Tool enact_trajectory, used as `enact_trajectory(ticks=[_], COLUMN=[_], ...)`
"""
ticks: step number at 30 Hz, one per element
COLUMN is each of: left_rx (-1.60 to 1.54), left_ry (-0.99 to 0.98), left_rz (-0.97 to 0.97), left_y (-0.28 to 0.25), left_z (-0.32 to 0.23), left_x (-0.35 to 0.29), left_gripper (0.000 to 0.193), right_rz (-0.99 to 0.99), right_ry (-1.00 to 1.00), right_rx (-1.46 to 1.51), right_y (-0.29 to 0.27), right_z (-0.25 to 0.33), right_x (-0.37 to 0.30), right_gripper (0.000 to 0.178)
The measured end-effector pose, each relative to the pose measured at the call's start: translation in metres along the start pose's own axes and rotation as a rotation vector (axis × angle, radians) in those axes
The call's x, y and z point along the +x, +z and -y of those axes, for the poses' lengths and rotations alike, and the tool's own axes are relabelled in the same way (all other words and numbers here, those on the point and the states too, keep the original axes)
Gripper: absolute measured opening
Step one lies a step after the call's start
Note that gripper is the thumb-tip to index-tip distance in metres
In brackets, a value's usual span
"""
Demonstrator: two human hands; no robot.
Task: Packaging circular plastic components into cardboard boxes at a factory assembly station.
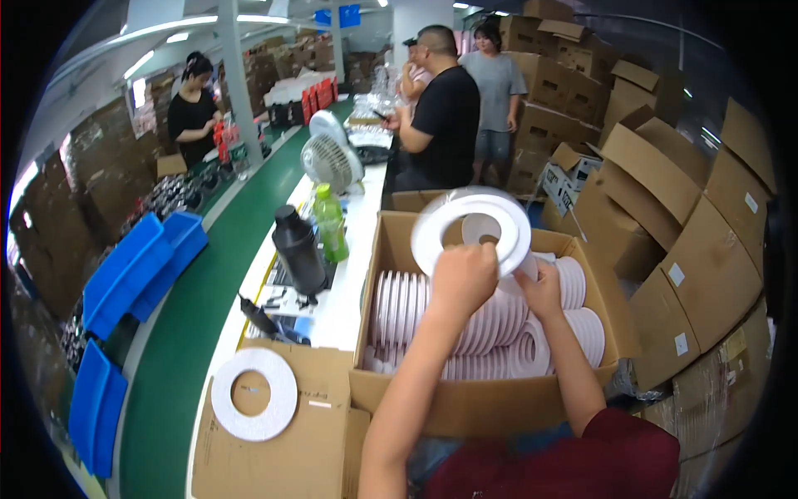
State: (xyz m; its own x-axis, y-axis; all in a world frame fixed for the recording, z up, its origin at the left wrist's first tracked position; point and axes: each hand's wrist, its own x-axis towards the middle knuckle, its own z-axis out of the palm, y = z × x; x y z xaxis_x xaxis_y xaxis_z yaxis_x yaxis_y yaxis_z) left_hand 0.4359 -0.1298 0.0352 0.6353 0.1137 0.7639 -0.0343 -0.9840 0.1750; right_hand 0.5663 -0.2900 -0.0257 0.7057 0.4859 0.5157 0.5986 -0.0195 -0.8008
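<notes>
Above an open cardboard box, my left hand is closed on the near edge of a flat white ring. Close to the ring's lower right side, my right hand is curled, its fingertips partly hidden; it seems to grip the ring or a white piece behind it. A smaller pale round piece shows through the ring's hole. Rows of pale flanged rings stand on edge inside the box. Another flat white ring lies on a closed cardboard box to the left.
On the white worktop stand a dark bottle-shaped canister, a green bottle and a white fan. A green conveyor runs along the left, with blue bins. Cardboard boxes crowd the right. Several people stand farther back.
</notes>
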Motion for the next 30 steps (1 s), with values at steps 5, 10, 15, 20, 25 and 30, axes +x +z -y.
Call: enact_trajectory(ticks=[5,10,15,20,25,30], left_rx=[-0.198,-0.169,-0.801,-1.333,-1.834,-1.834], left_ry=[0.108,-0.182,-0.701,-0.915,-0.983,-0.945], left_rz=[-0.529,-0.150,-0.521,-0.364,-0.089,0.091], left_y=[-0.002,0.008,0.006,0.032,0.027,0.040], left_z=[0.000,0.005,0.021,0.044,0.025,0.023], left_x=[-0.004,-0.017,-0.024,-0.037,-0.036,-0.043], left_gripper=[0.025,0.031,0.034,0.048,0.054,0.047], right_rz=[0.089,0.044,-0.029,0.077,-0.006,-0.002], right_ry=[-0.046,-0.041,0.082,0.151,0.181,0.227], right_rx=[-0.070,-0.025,0.531,0.929,0.648,0.396], right_y=[-0.009,-0.022,-0.039,-0.026,-0.007,0.014], right_z=[-0.003,-0.020,-0.030,-0.023,-0.021,-0.018], right_x=[0.002,0.002,0.001,0.000,0.000,-0.007], right_gripper=[0.018,0.018,0.029,0.047,0.058,0.074])
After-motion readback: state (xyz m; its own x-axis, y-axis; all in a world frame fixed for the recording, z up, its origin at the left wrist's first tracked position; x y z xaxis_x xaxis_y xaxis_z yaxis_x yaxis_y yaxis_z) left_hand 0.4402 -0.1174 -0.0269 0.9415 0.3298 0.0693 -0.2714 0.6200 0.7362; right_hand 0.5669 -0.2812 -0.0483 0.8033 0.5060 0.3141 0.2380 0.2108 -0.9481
